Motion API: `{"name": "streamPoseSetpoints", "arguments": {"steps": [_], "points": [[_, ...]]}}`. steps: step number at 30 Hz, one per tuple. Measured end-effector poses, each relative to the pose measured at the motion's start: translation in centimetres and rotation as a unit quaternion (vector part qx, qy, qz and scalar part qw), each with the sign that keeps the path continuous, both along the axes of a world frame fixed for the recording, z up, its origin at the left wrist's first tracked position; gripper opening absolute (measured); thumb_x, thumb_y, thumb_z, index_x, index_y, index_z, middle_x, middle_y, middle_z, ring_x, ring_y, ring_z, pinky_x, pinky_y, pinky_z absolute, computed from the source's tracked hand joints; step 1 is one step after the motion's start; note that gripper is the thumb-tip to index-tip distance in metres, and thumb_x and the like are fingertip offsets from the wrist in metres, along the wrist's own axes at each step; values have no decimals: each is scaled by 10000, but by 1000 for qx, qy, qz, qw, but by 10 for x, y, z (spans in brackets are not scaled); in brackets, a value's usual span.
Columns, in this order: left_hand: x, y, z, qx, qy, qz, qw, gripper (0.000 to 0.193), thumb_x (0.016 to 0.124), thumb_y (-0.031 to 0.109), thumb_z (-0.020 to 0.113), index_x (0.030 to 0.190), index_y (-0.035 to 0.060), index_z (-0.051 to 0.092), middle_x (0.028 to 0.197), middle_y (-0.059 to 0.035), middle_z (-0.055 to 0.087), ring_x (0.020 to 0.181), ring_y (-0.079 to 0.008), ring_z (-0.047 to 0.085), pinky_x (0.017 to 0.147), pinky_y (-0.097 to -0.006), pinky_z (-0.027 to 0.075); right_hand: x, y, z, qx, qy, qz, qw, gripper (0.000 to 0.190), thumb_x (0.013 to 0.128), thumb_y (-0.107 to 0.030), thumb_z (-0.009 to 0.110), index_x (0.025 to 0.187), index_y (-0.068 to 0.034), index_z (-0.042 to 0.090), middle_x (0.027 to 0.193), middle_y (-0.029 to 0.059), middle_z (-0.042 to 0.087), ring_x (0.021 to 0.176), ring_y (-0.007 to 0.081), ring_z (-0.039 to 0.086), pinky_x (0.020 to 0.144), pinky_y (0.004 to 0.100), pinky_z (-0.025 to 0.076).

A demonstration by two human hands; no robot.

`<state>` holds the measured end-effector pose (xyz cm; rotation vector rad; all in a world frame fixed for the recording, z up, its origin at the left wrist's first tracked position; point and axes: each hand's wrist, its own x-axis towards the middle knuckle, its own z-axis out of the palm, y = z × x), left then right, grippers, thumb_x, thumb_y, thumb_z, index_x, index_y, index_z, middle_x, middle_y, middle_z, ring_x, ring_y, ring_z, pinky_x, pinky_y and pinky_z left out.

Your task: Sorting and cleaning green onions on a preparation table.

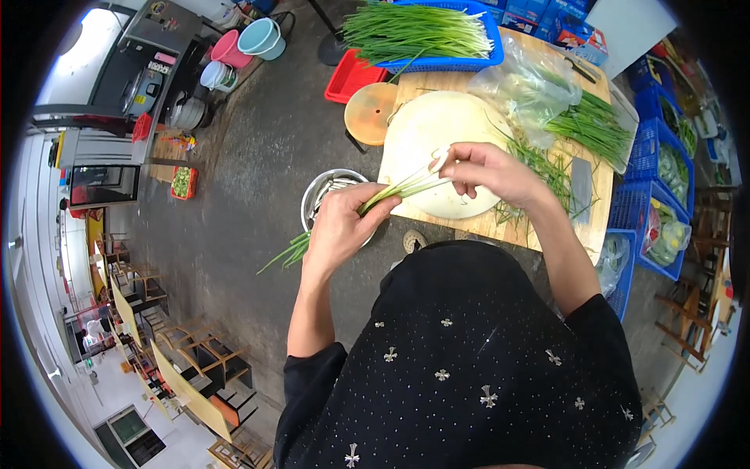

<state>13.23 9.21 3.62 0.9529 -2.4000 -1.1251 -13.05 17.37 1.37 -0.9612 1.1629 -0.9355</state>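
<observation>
A small bunch of scallions (410, 183) is gripped in my left hand (344, 221), its green leaves trailing out below toward the left. My right hand (498, 173) pinches at the white root ends between thumb and fingertips. Both hands are over the near left part of a round, pale cutting board (439, 120) on a wooden table (419, 226). Loose green scallion scraps (542, 170) lie right of the board, beside a flat metal blade (581, 182). Partly hidden behind my left hand, a steel bowl (305, 202) on the floor holds white pieces.
A blue basket (497, 53) heaped with scallions stands at the table's far end. More scallions (595, 123) lie by a clear plastic bag (527, 88), near a black-handled knife (580, 70). A round stool (369, 114) and red tray (351, 76) sit left; blue crates (636, 202) line the right.
</observation>
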Motion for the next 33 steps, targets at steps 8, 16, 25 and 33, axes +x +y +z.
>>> {"name": "streamPoseSetpoints", "arguments": {"steps": [8, 16, 25, 33], "points": [[-2, -1, 4, -2, -19, -31, 999, 172, 889, 138, 733, 951, -22, 735, 676, -88, 646, 583, -116, 548, 554, -321, 433, 28, 2, -10, -165, 178, 13, 970, 222, 903, -176, 682, 1072, -46, 746, 944, 91, 740, 810, 171, 670, 765, 325, 528], [12, -2, 4, 9, -60, 1, 998, 231, 901, 215, 735, 976, -2, 749, 764, -131, 703, 643, -225, 653, 621, -363, 492, 12, 12, -8, -101, 213, -111, 965, 210, 941, -185, 648, 1003, -1, 729, 818, 37, 679, 676, 79, 617, 601, 256, 480], [5, -3, 5, 30, -103, -11, 994, 243, 908, 226, 725, 987, -4, 748, 757, -137, 705, 635, -234, 661, 618, -364, 497, 30, 14, 17, -254, 254, -176, 916, 291, 892, -232, 748, 1074, -10, 705, 801, 3, 589, 605, 61, 530, 576, 250, 450], [-1, 6, 5, -105, -86, -25, 990, 206, 891, 193, 730, 1005, 24, 756, 803, -131, 701, 644, -238, 651, 604, -370, 488, 44, 12, -4, -82, 176, -126, 973, 278, 839, -217, 796, 1014, -23, 704, 763, -1, 630, 599, 44, 533, 539, 228, 431]]}}
